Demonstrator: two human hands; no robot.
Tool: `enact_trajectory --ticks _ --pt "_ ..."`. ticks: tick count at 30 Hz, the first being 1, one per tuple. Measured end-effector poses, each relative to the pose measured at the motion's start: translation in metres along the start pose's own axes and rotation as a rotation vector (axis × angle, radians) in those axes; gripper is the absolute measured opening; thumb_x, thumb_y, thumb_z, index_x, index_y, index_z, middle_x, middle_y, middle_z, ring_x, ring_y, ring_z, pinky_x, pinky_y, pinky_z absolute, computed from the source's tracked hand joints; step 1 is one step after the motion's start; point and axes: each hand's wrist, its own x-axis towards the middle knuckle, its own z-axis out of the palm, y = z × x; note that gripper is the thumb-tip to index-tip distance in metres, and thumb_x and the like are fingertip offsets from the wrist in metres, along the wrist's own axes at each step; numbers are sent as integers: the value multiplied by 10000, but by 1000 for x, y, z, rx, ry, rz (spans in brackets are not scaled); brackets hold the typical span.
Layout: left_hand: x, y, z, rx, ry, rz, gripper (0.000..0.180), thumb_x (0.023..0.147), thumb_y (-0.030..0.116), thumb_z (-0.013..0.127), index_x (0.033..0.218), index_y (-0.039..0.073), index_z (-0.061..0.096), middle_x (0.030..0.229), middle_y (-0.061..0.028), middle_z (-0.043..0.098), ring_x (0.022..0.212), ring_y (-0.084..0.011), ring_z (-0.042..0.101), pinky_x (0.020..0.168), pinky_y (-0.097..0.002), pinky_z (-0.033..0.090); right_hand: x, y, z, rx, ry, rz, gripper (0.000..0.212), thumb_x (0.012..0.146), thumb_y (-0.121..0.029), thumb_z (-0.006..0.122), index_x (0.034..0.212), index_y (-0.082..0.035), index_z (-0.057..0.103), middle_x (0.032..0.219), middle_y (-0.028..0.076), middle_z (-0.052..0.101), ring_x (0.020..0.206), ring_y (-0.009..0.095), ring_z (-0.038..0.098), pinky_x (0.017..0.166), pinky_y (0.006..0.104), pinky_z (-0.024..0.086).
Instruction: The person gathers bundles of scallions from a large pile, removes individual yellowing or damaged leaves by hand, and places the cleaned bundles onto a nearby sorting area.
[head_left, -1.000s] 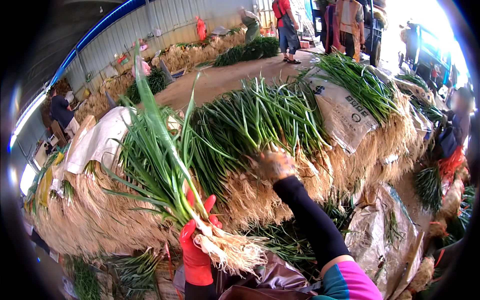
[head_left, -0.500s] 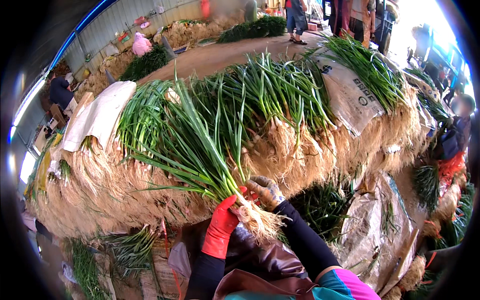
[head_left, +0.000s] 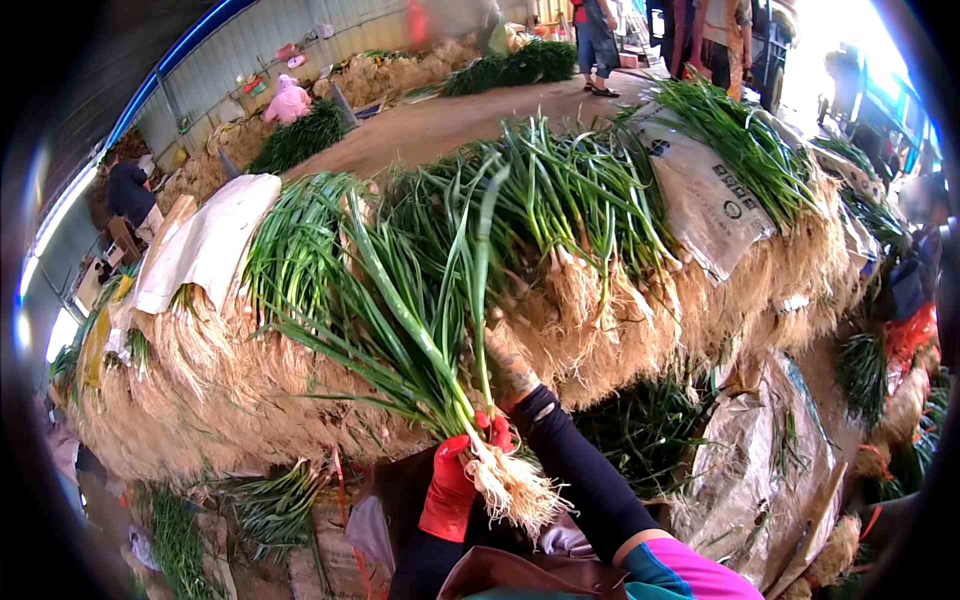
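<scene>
My left hand (head_left: 452, 490), in a red rubber glove, is closed around a bunch of green onions (head_left: 425, 345) just above the roots. Their long green leaves fan up and to the left, and pale, stringy roots (head_left: 515, 488) hang below the glove. Beyond the bunch's right side reaches my right hand (head_left: 512, 372), in a stained, greyish glove. Its fingers are blurred and partly hidden by a stalk, so their grip does not show. Right behind both hands stands a long heap of green onions (head_left: 590, 200), leaves on top and roots facing me.
White sacking (head_left: 205, 240) covers the heap's left part; a printed sack (head_left: 705, 190) lies on its right. Below right are loose greens (head_left: 640, 430) and crumpled plastic sheeting (head_left: 755, 470). Several people stand or crouch farther off, one in pink (head_left: 288, 100).
My right hand has moved forward and left, away from the root end to farther up the stalks. My left hand, with the bunch, has dropped slightly toward me.
</scene>
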Motion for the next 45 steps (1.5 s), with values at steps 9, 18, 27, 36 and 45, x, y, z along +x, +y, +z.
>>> enact_trajectory --ticks 9,18,27,36,45 --pt "15 4 0 24 -5 93 362 764 283 584 1057 80 522 1049 -111 485 952 -237 503 927 -431 404 -57 19 -48 -295 79 -90 182 877 -207 566 941 -37 564 729 -22 531 611 78 465 549 213 383" --pt "35 15 17 23 17 74 750 781 226 582 1420 198 191 1090 -110 531 903 -217 532 790 -379 452 -68 -88 -20 -2142 162 -525 266 857 -296 511 1028 -112 597 711 106 606 617 270 607 543 381 498" --pt "48 16 28 93 -85 95 633 767 259 586 1320 56 353 1077 -50 566 1114 -300 449 1037 -503 263 24 -155 4 -2414 678 -516 159 770 -178 540 754 -88 669 787 114 663 723 264 654 595 368 500" --pt "59 -2 26 70 -93 9 595 779 208 569 1312 58 351 1039 -84 573 1167 -303 451 1050 -531 247 33 -142 13 -2486 606 -585 138 798 -156 500 790 -94 622 742 94 657 708 252 654 609 382 490" --pt "58 9 14 45 -12 79 496 817 143 546 1285 49 410 1311 -126 446 1227 -309 402 1039 -484 289 -23 -95 13 -2210 204 -452 189 827 -274 533 822 -93 587 697 99 620 634 224 625 566 379 514"
